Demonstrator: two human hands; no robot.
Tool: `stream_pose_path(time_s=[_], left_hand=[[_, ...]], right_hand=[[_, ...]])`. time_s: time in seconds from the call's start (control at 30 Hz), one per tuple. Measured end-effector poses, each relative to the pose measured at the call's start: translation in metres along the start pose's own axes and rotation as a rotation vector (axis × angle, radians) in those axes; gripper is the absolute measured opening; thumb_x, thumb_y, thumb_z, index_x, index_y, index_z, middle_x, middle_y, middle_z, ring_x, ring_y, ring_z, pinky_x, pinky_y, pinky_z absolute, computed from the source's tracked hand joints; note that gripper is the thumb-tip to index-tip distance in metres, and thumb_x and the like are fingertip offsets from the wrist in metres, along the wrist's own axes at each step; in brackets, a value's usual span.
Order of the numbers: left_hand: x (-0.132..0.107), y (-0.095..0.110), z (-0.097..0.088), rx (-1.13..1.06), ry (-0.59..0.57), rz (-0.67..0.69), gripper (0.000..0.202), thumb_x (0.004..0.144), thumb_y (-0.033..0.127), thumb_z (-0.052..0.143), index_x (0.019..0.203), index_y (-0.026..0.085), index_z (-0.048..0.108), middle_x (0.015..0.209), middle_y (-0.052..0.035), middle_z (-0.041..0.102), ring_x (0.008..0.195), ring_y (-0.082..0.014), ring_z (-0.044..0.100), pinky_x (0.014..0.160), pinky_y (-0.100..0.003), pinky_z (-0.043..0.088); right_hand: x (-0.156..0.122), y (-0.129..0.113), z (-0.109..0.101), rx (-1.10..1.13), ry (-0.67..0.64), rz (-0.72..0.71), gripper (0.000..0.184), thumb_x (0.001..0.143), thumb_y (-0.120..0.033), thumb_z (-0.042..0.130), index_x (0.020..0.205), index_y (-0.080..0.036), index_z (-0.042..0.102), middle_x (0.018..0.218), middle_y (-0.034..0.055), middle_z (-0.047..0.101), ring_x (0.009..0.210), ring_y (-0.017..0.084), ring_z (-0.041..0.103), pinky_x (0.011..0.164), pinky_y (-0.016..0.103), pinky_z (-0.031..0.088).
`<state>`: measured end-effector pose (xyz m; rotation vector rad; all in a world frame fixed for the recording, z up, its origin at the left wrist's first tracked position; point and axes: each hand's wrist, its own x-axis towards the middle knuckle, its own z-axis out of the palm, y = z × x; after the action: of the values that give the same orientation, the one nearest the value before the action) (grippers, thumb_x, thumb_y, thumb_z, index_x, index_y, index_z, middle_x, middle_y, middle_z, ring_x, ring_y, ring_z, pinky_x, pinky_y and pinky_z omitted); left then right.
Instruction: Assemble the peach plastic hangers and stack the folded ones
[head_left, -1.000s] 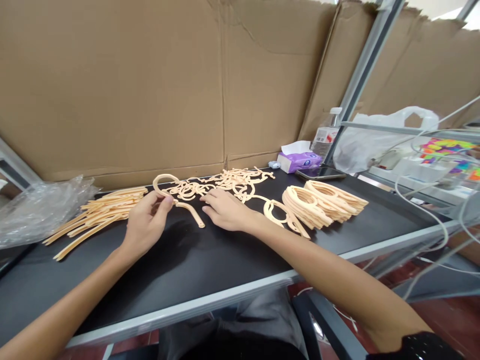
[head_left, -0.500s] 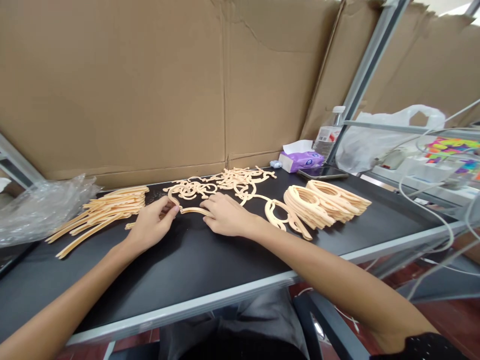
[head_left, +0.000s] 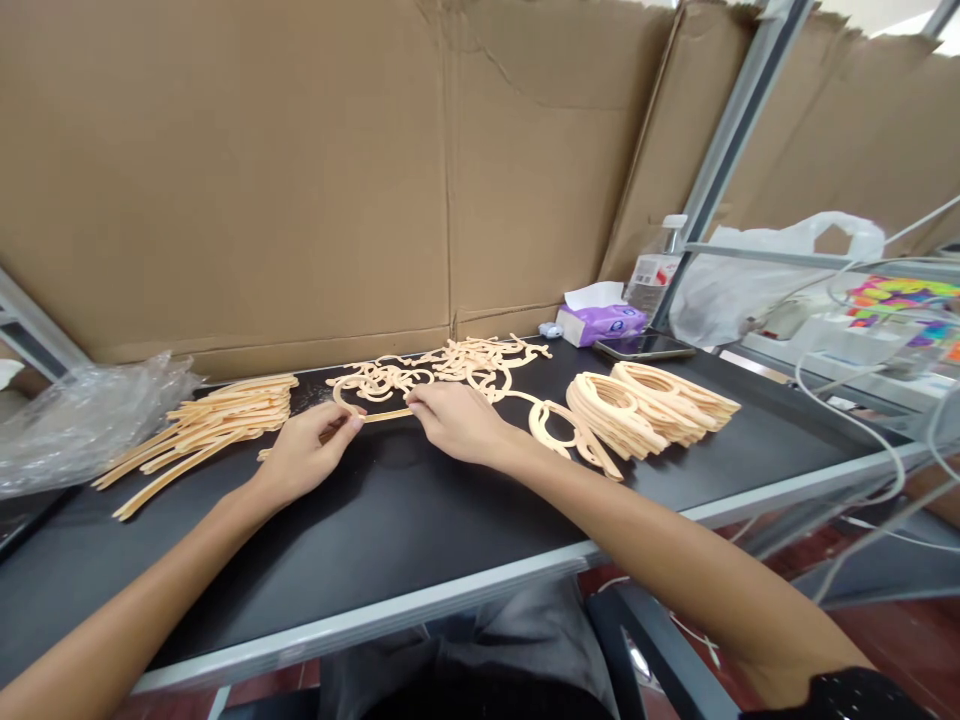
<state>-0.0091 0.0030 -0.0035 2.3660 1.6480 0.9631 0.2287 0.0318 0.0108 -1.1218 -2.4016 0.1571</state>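
Observation:
My left hand (head_left: pixel 313 447) is closed in a pinch on the left part of a thin cream-coloured strip (head_left: pixel 386 415). Its right end sits in the closed fingers of my right hand (head_left: pixel 456 420), so it stretches between both hands just above the black table. A curved cream loop rises by the left fingertips; whether it belongs to the same strip I cannot tell. Behind the hands lies a tangle of curved cream offcuts (head_left: pixel 480 358). Left of my left hand is a pile of long, slightly bent cream strips (head_left: pixel 225 415).
Stacks of flat cream pieces with round holes (head_left: pixel 637 410) stand to the right, a loose one (head_left: pixel 551 425) beside them. Farther back are a purple tissue pack (head_left: pixel 604 322), a phone (head_left: pixel 645 347) and a bottle (head_left: pixel 656 270). Clear plastic wrap (head_left: pixel 90 420) lies left; cardboard (head_left: pixel 300 180) walls the back.
The strip between my hands has gone from sagging and curved to nearly straight. My right hand has turned and lifted slightly, its fingers drawn together. My left hand has barely shifted.

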Motion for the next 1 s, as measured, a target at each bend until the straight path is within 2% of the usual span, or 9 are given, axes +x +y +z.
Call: stream_pose_path(time_s=[0.1, 0.27, 0.37, 0.47, 0.57, 0.7, 0.8, 0.93, 1.0], left_hand=[[-0.001, -0.001, 0.001, -0.022, -0.004, -0.014, 0.042, 0.089, 0.057, 0.053, 0.089, 0.019, 0.069, 0.099, -0.0086, 0.075, 0.079, -0.0213, 0.067, 0.073, -0.031, 0.053], [-0.002, 0.000, 0.002, -0.076, -0.011, -0.032, 0.038, 0.084, 0.056, 0.059, 0.083, 0.019, 0.070, 0.092, -0.0083, 0.076, 0.076, -0.0217, 0.068, 0.070, -0.031, 0.054], [-0.003, 0.006, 0.000, -0.071, 0.000, -0.036, 0.037, 0.085, 0.054, 0.058, 0.078, 0.020, 0.069, 0.091, -0.0071, 0.077, 0.073, -0.0203, 0.066, 0.067, -0.030, 0.053], [-0.004, 0.014, -0.002, -0.078, -0.004, -0.042, 0.036, 0.085, 0.052, 0.058, 0.077, 0.019, 0.069, 0.086, -0.0053, 0.076, 0.068, -0.0184, 0.064, 0.065, -0.029, 0.052], [-0.006, 0.018, -0.002, -0.100, -0.023, -0.023, 0.036, 0.085, 0.052, 0.058, 0.075, 0.019, 0.070, 0.084, -0.0046, 0.075, 0.066, -0.0174, 0.063, 0.063, -0.028, 0.051], [-0.007, 0.016, 0.001, -0.155, -0.064, 0.002, 0.035, 0.083, 0.052, 0.061, 0.073, 0.019, 0.069, 0.094, -0.0064, 0.075, 0.074, -0.0189, 0.067, 0.069, -0.030, 0.055], [-0.008, 0.013, 0.004, -0.230, -0.096, -0.024, 0.034, 0.080, 0.051, 0.065, 0.078, 0.018, 0.068, 0.103, -0.0090, 0.074, 0.077, -0.0194, 0.069, 0.074, -0.033, 0.058], [-0.008, 0.011, 0.004, -0.323, -0.139, -0.008, 0.034, 0.080, 0.047, 0.067, 0.093, 0.016, 0.068, 0.096, -0.0094, 0.074, 0.078, -0.0202, 0.070, 0.076, -0.035, 0.059], [-0.007, 0.010, 0.002, -0.300, -0.121, 0.035, 0.030, 0.082, 0.045, 0.067, 0.090, 0.016, 0.069, 0.096, -0.0094, 0.074, 0.080, -0.0203, 0.070, 0.075, -0.033, 0.059]], right_hand=[[0.002, 0.003, 0.002, 0.172, 0.063, 0.007, 0.023, 0.096, -0.022, 0.047, 0.100, -0.020, 0.069, 0.097, 0.0061, 0.073, 0.089, 0.020, 0.067, 0.079, 0.030, 0.045], [0.008, 0.004, 0.003, 0.510, 0.199, 0.074, 0.014, 0.090, -0.027, 0.059, 0.086, -0.018, 0.069, 0.081, 0.0023, 0.071, 0.074, 0.015, 0.065, 0.074, 0.028, 0.049], [0.010, 0.003, 0.000, 0.799, 0.180, 0.159, 0.022, 0.084, -0.037, 0.068, 0.082, -0.016, 0.067, 0.067, 0.0000, 0.065, 0.060, 0.012, 0.060, 0.063, 0.027, 0.050], [0.011, 0.003, 0.002, 1.062, 0.078, 0.133, 0.033, 0.072, -0.045, 0.078, 0.083, -0.015, 0.068, 0.069, 0.0001, 0.066, 0.059, 0.011, 0.060, 0.057, 0.025, 0.052], [0.009, 0.003, 0.009, 1.072, -0.033, 0.126, 0.033, 0.068, -0.040, 0.083, 0.085, -0.015, 0.070, 0.077, 0.0021, 0.070, 0.059, 0.011, 0.063, 0.058, 0.025, 0.053], [0.007, 0.003, 0.016, 0.987, -0.100, 0.133, 0.017, 0.079, -0.030, 0.073, 0.084, -0.013, 0.072, 0.074, 0.0021, 0.069, 0.059, 0.011, 0.065, 0.062, 0.024, 0.052], [0.009, 0.003, 0.013, 0.964, -0.049, 0.151, 0.013, 0.081, -0.026, 0.070, 0.077, -0.013, 0.070, 0.069, 0.0016, 0.067, 0.058, 0.012, 0.066, 0.061, 0.023, 0.050], [0.011, 0.005, 0.009, 0.950, 0.039, 0.179, 0.010, 0.080, -0.021, 0.067, 0.074, -0.013, 0.068, 0.070, 0.0018, 0.067, 0.059, 0.012, 0.066, 0.061, 0.024, 0.051], [0.011, 0.005, 0.009, 0.924, 0.075, 0.184, 0.007, 0.079, -0.018, 0.066, 0.076, -0.014, 0.070, 0.072, 0.0020, 0.069, 0.059, 0.012, 0.066, 0.062, 0.024, 0.051]])
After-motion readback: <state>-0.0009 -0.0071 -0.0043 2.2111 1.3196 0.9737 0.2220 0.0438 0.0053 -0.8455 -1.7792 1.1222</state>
